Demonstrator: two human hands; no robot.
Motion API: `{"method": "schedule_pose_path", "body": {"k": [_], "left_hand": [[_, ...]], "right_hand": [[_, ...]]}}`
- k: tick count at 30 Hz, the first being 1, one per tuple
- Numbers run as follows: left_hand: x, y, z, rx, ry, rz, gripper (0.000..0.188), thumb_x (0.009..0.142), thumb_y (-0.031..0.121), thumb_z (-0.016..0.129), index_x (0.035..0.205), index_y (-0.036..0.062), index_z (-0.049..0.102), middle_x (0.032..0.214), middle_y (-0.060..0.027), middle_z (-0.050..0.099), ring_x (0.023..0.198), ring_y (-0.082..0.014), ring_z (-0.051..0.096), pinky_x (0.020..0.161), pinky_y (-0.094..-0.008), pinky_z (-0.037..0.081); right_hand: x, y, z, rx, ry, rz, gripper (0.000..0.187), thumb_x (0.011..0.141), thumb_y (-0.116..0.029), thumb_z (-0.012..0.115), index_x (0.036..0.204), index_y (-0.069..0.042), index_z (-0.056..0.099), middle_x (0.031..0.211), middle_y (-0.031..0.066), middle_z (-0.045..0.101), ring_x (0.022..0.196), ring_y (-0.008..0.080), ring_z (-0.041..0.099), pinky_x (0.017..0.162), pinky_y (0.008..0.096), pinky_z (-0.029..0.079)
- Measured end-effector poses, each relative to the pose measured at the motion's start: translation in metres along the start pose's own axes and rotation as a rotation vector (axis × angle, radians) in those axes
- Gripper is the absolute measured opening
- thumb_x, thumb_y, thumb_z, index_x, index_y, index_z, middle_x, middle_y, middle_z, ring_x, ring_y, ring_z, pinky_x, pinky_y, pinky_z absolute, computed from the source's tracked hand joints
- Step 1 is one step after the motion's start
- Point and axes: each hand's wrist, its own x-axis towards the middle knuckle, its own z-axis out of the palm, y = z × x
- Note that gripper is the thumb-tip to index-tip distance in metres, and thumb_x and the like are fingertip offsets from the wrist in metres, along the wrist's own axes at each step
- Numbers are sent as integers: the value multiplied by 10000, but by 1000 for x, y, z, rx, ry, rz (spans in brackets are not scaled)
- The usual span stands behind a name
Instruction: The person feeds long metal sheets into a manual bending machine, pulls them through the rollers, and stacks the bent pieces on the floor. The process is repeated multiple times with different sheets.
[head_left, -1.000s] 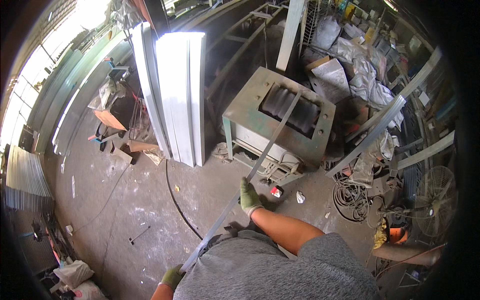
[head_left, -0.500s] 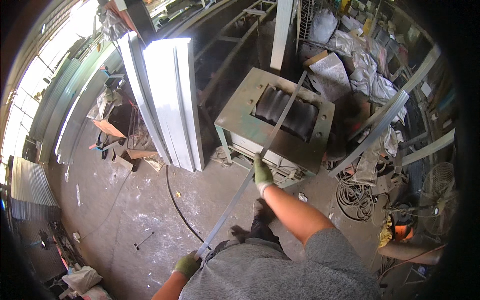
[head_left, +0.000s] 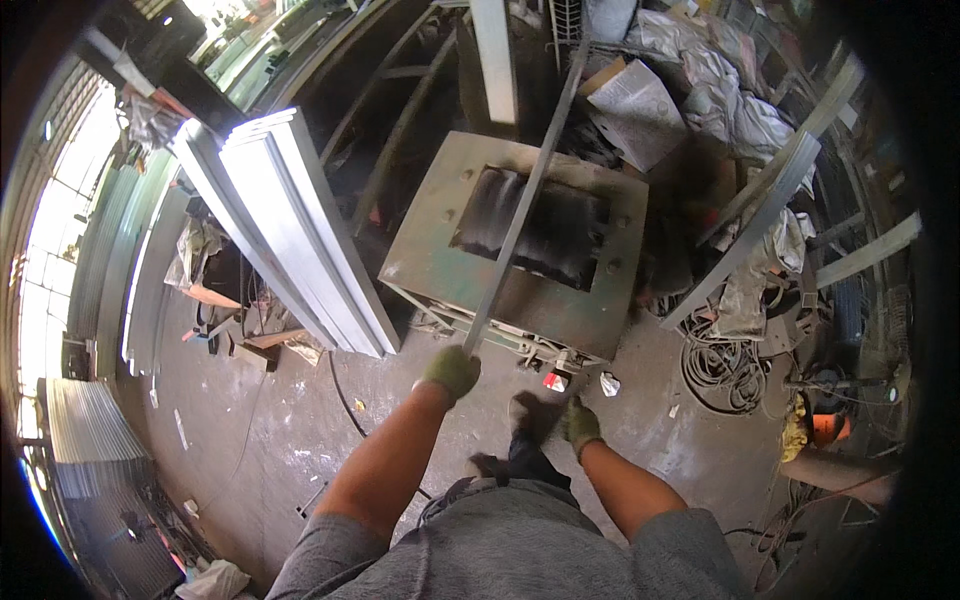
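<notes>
A long, flat metal strip (head_left: 522,215) slants across the top of a boxy metal machine (head_left: 410,245), passing over its dark rectangular opening (head_left: 550,225). My left hand (head_left: 450,372), in a green work glove, is closed around the strip's near end, just before the machine's front edge. The far end reaches past the back of the machine. My right hand (head_left: 579,424), gloved alike, is off the strip, low before the machine's front right corner. One finger or thumb stretches forward there; I see nothing held. A small red and white piece (head_left: 556,381) shows beside it under the machine's edge.
Long pale metal profiles (head_left: 290,220) lean upright on the left. To the right lie a coiled cable (head_left: 722,370) and more leaning profiles (head_left: 760,220). Crumpled sacks (head_left: 710,100) are piled at the back right. A hose (head_left: 345,400) crosses the floor. Another person's arm (head_left: 840,475) shows at far right.
The strip has moved forward over the machine. My left hand, at its near end, came up from beside my hip; my right hand has let go and dropped back right. The view has shifted.
</notes>
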Motion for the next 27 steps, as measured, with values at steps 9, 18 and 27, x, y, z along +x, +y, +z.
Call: {"method": "schedule_pose_path", "body": {"k": [9, 18, 27], "left_hand": [[163, 90, -50, 398, 25, 203, 356, 1093, 239, 574, 1168, 39, 859, 1243, -293, 810, 1169, -452, 802, 1017, -552, 641], [251, 147, -74, 464, -90, 279, 383, 1047, 229, 633, 1272, 7, 850, 1337, -287, 791, 1300, -437, 760, 1049, -525, 615], [108, 67, -40, 914, -224, 497, 316, 1086, 152, 628, 1270, 47, 862, 1346, -172, 832, 1250, -363, 805, 1061, -472, 644]], "right_hand": [[31, 53, -218, -751, 392, -2, 328, 1149, -219, 491, 1224, -40, 756, 1194, 268, 781, 1157, 488, 752, 1019, 577, 614], [32, 86, -188, -1074, 237, -638, 397, 1117, -373, 601, 1081, -5, 745, 954, 172, 788, 840, 328, 774, 836, 511, 588], [-41, 15, -107, -303, 101, -154, 468, 1107, -459, 651, 1274, -30, 741, 1121, 146, 802, 887, 343, 750, 877, 486, 597]]}}
